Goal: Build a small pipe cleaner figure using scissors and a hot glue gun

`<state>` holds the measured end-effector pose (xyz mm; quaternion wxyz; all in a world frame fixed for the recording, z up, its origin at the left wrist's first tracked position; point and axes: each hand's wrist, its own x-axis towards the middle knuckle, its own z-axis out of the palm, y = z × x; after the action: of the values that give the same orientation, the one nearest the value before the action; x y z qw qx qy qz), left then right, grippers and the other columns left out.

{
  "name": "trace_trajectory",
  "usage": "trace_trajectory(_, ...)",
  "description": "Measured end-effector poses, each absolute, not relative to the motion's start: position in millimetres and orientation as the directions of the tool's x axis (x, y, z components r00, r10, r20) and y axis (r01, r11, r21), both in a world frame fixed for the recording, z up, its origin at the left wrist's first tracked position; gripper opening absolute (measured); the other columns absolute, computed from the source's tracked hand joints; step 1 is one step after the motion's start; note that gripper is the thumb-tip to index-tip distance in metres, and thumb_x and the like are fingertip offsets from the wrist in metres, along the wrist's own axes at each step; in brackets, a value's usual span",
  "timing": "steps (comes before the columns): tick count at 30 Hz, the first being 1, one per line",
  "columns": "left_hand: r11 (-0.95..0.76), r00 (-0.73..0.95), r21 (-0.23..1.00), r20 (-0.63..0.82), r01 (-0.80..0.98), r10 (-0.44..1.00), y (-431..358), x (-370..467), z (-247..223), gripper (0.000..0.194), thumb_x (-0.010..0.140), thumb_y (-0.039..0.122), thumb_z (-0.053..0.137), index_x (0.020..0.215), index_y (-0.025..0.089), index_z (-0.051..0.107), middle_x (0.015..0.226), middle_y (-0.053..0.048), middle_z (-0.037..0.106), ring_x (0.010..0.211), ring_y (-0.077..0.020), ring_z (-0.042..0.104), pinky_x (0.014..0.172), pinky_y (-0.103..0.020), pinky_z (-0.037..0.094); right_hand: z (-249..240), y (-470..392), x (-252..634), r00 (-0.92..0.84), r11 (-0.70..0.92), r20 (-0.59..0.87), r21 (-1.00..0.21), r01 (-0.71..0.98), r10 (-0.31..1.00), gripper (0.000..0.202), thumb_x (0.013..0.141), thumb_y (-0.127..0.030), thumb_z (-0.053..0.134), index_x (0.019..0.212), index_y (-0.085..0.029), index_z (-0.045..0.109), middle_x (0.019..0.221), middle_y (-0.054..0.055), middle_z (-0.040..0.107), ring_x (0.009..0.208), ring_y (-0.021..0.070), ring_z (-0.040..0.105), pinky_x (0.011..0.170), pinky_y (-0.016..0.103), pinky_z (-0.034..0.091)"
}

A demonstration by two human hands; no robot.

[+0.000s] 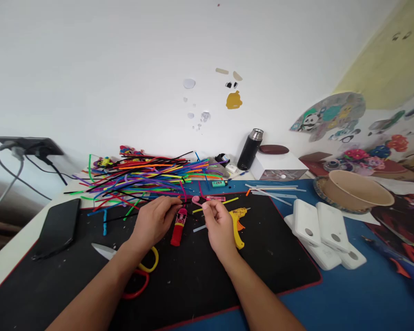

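Observation:
My right hand [219, 227] pinches a pink pipe cleaner [196, 200] whose far end is curled into a flat spiral. Facing it, my left hand [156, 218] has thumb and fingers pressed together; a thin dark end shows near the fingertips, but I cannot make out what they hold. Below and between the hands, a small red and pink figure [178, 227] with a yellow band lies on the black mat [193, 285]. The yellow glue gun [239, 227] rests just right of my right hand. Scissors [148, 264] with red and yellow handles lie partly under my left forearm.
A heap of colourful pipe cleaners [141, 177] lies along the wall. The black phone [58, 227] is at left. Behind are a black flask [250, 149], a white box [278, 165] and glue sticks [279, 188]. White devices [307, 220] and a beige bowl [359, 191] stand right.

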<state>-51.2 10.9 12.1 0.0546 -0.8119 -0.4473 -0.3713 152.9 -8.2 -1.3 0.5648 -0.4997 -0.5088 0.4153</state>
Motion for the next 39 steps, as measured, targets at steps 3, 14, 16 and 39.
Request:
trace_trajectory(3,-0.620,0.362,0.193,0.667,0.760,0.651,11.4,-51.9,12.6,0.021,0.109,0.028,0.053,0.104,0.019,0.072,0.091,-0.006,0.080,0.081,-0.0211,0.075,0.077,-0.030,0.056,-2.2,-7.3,152.0,0.107,0.161,0.164,-0.986,0.039,0.981,0.035,0.097,-0.054,0.063,0.092,-0.020,0.068,0.065,-0.006,0.037,0.057,0.0141,0.035,0.052,0.027,0.029)
trace_trajectory(14,-0.675,0.460,0.092,0.664,0.732,0.589,8.3,-45.4,13.8,0.026,0.110,0.028,0.051,0.104,0.019,0.074,0.089,-0.007,0.080,0.077,-0.0195,0.073,0.073,-0.031,0.056,-5.6,-10.7,148.0,0.042,0.183,0.186,-0.980,0.073,0.982,0.025,0.093,-0.044,0.067,0.099,-0.021,0.070,0.058,-0.009,0.038,0.052,0.0136,0.037,0.053,0.028,0.032)
trace_trajectory(16,-0.682,0.467,0.076,0.673,0.728,0.574,7.9,-44.7,14.4,0.026,0.110,0.027,0.050,0.104,0.019,0.074,0.090,-0.007,0.079,0.076,-0.0189,0.073,0.073,-0.030,0.056,-4.9,-10.9,147.6,0.038,0.189,0.193,-0.978,0.091,0.980,0.024,0.093,-0.044,0.066,0.099,-0.021,0.070,0.058,-0.009,0.039,0.052,0.0137,0.038,0.053,0.028,0.033)
trace_trajectory(39,-0.725,0.528,0.057,0.646,0.687,0.551,7.7,-46.1,12.7,0.020,0.107,0.017,0.052,0.110,0.018,0.072,0.093,-0.006,0.080,0.079,-0.0193,0.074,0.075,-0.030,0.057,-6.2,-13.4,145.5,0.031,0.240,0.243,-0.967,0.081,0.970,0.020,0.094,-0.040,0.064,0.089,-0.022,0.069,0.056,-0.007,0.044,0.051,0.0137,0.041,0.051,0.027,0.031)
